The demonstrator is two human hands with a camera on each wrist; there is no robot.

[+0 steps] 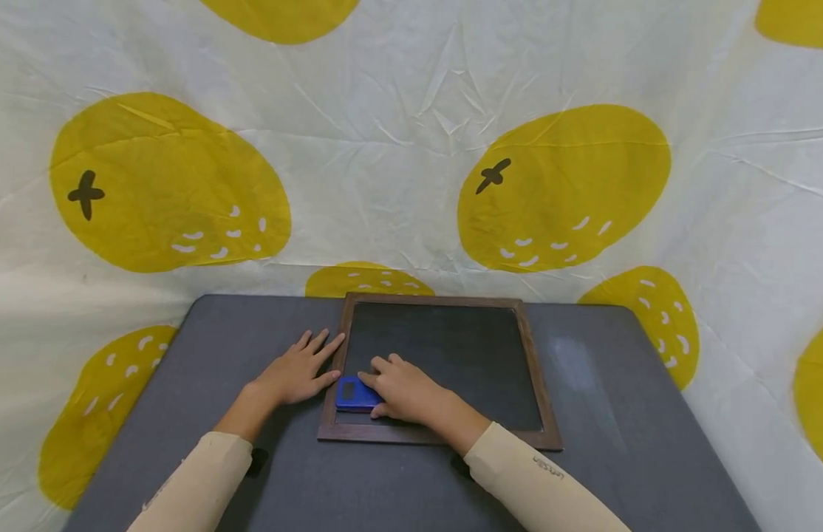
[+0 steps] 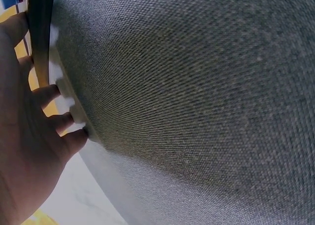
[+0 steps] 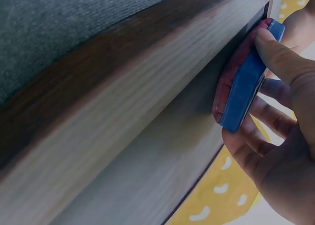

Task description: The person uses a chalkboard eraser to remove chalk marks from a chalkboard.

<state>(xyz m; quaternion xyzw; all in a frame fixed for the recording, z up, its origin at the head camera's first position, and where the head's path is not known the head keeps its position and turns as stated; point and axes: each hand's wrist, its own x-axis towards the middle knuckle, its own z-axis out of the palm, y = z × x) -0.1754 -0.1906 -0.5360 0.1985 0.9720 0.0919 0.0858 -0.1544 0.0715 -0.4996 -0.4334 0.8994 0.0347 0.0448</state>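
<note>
- As it is seen from the head camera, a chalkboard (image 1: 451, 355) with a dark wooden frame (image 1: 535, 369) is laid flat on a grey table (image 1: 265, 473), close to the far edge. A blue eraser (image 1: 354, 394) is placed on the black surface, in the near left corner, just beside the left bar of the frame. The right hand (image 1: 406, 389) is laid over the eraser and it is grasped with curled fingers. The left hand (image 1: 297, 372) is rested flat on the table with straight fingers, and its fingertips are touching the left bar of the frame. Both arms are covered by beige sleeves (image 1: 538, 480). A white cloth (image 1: 398, 170) with big yellow fruit shapes is hung behind the table.
- From the left wrist camera, the grey woven cover of the table (image 2: 197, 107) is seen very near. The left hand (image 2: 29, 151) is pressed flat on it with relaxed, released fingers (image 2: 74, 139), and nothing is held. The dark frame (image 2: 40, 33) is seen beside the fingertips.
- From the right wrist camera, the eraser (image 3: 243, 82) is shown with a blue back and a dark red pad, and the pad is pressed on the chalkboard (image 3: 192, 112). It is gripped at its edges by the right hand (image 3: 280, 151). The wooden frame (image 3: 123, 92) is passed just beside the eraser.
</note>
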